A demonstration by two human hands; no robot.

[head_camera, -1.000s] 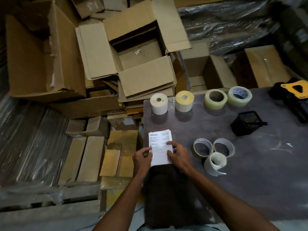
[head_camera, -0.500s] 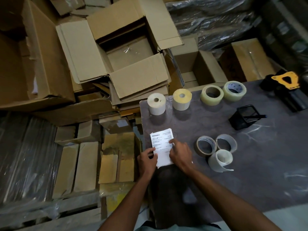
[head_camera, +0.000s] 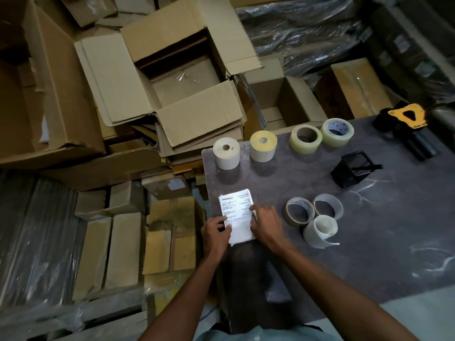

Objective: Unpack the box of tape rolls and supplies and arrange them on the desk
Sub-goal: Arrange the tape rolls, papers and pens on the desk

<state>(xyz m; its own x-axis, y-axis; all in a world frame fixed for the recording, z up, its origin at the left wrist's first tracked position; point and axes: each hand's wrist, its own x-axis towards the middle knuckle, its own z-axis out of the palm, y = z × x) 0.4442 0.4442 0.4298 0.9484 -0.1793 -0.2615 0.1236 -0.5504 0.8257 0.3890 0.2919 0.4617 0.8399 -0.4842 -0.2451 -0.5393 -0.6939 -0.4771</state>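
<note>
Desk (head_camera: 369,242): a dark, scuffed surface was seen at the right, its left corner at the far left by the label rolls.
Printed papers (head_camera: 237,217): a small white stack was laid near the desk's left edge; "amazon.in" was read at its top left, the finer print being too small to read.
Left hand (head_camera: 216,235): it was placed on the stack's left edge, the thumb laid over the paper and the fingers curled at the edge, so the stack was held.
Right hand (head_camera: 267,225): it was set on the stack's right edge with the fingers bent down onto the paper; the two hands were kept apart, one on each side.
White label roll (head_camera: 226,153): stood on end at the far left corner of the desk.
Yellow-topped label roll (head_camera: 263,146): stood just right of the white one.
Clear tape roll (head_camera: 306,139): laid flat, further right in the same far row.
Printed-core tape roll (head_camera: 337,132): laid just right of it; marks on the core could not be read.
Three part-used tape rolls (head_camera: 314,217): clustered together right of the papers, the nearest with a loose tail.
Black mesh holder (head_camera: 354,168): tipped on the desk between the two groups of tape.
Yellow-and-black tape dispenser (head_camera: 407,116): lain at the far right.
Open cardboard box (head_camera: 182,82): seen on the floor beyond the desk, flaps spread, among other cartons.
</note>
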